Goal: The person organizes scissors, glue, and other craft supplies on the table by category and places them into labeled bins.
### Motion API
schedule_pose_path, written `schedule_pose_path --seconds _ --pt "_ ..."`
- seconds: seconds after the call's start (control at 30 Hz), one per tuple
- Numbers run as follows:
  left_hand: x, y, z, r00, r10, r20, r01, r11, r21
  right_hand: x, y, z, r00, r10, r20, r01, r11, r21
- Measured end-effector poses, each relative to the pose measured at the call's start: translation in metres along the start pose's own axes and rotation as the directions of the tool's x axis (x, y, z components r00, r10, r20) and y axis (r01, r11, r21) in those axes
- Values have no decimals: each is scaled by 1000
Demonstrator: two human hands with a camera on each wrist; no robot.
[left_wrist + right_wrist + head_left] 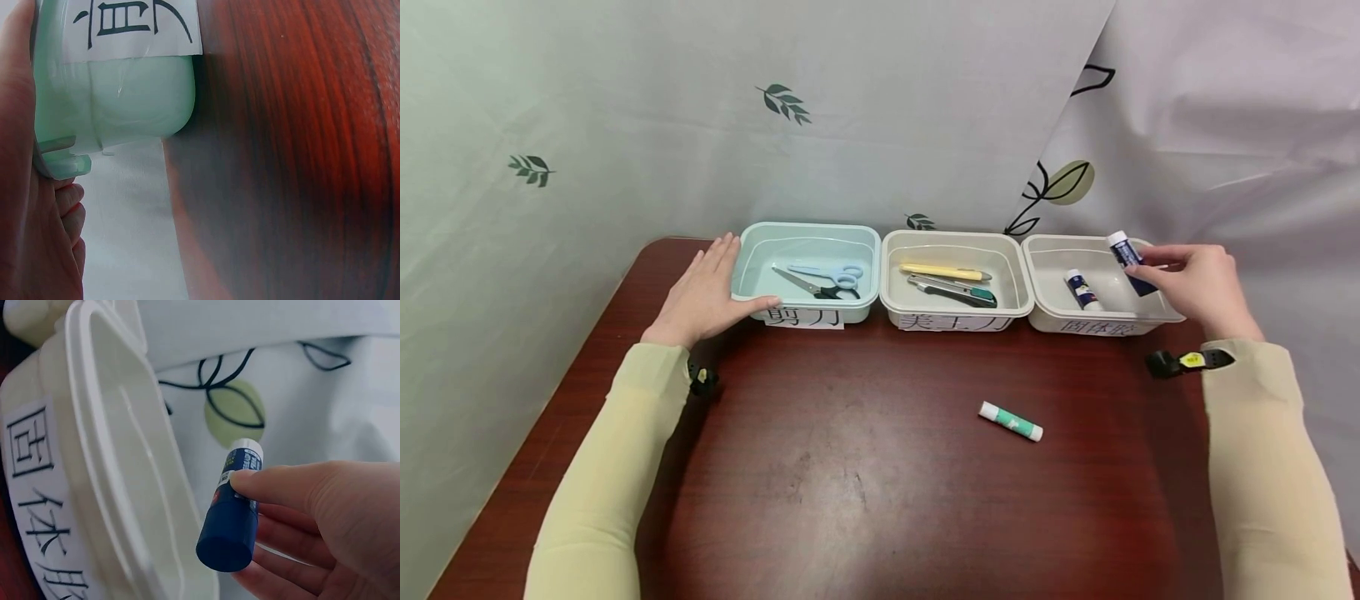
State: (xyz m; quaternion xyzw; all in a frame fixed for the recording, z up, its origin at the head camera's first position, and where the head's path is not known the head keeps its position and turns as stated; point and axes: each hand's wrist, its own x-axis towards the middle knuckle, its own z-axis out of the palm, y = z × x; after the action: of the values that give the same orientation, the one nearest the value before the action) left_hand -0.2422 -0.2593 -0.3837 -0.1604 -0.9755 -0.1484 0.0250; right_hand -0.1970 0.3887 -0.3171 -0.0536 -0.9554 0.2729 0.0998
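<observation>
In the head view my right hand (1198,279) pinches a dark blue glue stick (1126,250) with a white end, above the right-hand bin (1041,250). The right wrist view shows the thumb and fingers around this glue stick (232,509), beside the bin's rim (94,400). Inside that bin lies another blue glue stick (1081,288). My left hand (700,292) rests against the left corner of the pale blue bin (748,237), fingers straight and thumb along the front rim. Scissors with light blue handles (831,273) and scissors with black handles (827,292) lie in it.
Between these two stands a beige bin (891,250) holding a yellow utility knife (947,272) and a green-and-black utility knife (962,292). A green glue stick (1011,422) with white ends lies on the dark red table (850,500). A pale curtain (662,125) hangs behind.
</observation>
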Motion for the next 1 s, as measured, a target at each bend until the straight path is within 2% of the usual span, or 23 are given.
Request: schedule_pose_path --seconds 0.17,0.37,0.6,1.0 --pt "0 0 0 1000 -3 1 3 1000 4 8 8 8 999 24 33 -22 999 -41" --pt "1 0 0 1000 -6 0 6 1000 7 15 16 18 996 51 77 -48 998 -42" --pt "1 -1 1 1000 -3 0 3 1000 4 19 24 28 995 65 71 -63 997 -36" --pt "1 -1 1 1000 2 -6 -2 1000 6 20 27 32 994 81 68 -76 995 -69"
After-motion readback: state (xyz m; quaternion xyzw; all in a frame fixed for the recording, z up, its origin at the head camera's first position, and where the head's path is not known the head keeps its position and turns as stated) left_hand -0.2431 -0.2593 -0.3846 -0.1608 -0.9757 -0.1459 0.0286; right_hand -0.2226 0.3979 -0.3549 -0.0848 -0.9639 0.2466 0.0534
